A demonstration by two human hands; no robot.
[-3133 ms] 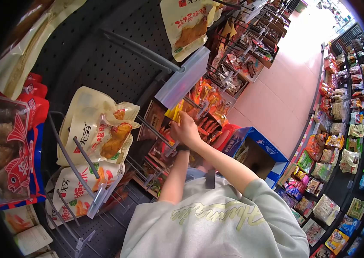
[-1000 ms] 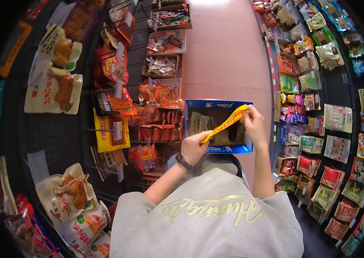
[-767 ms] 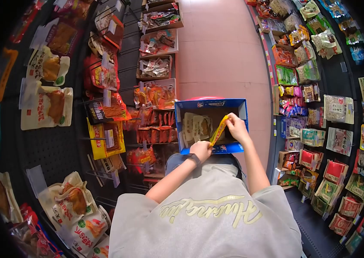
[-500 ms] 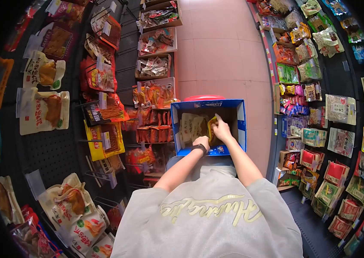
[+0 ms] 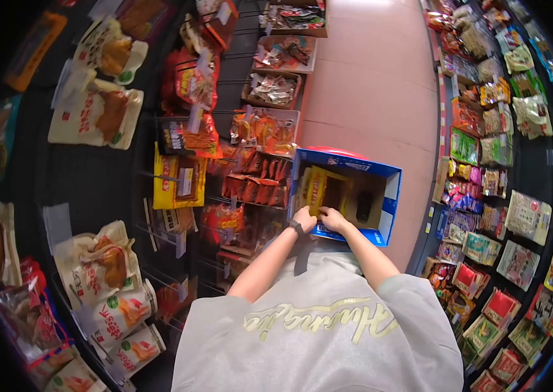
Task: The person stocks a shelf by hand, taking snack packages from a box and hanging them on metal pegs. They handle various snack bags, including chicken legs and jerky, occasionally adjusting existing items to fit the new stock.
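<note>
A blue cardboard box (image 5: 391,199) sits in front of my body. Inside it, at the left, lies a yellow snack bag (image 5: 319,187) with a dark window showing brown food. My left hand (image 5: 304,218), with a dark band at the wrist, is closed on the bag's near left corner. Close beside it, my right hand (image 5: 333,219) has its fingers bent onto the near right part of the same bag. A small dark object (image 5: 364,205) rests on the box floor to the right of the bag.
Hooks on the left rack carry packaged meats, among them a similar yellow bag (image 5: 179,179). Trays of small red packets (image 5: 258,185) line the shelf left of the box. Tiled floor (image 5: 371,98) runs ahead. Shelves of bagged snacks (image 5: 529,215) stand at the right.
My view has turned, so the box appears further right. The yellow bag, earlier held edge-on in my right hand, now lies flat at the left over the pale packet, with both hands at its near edge.
</note>
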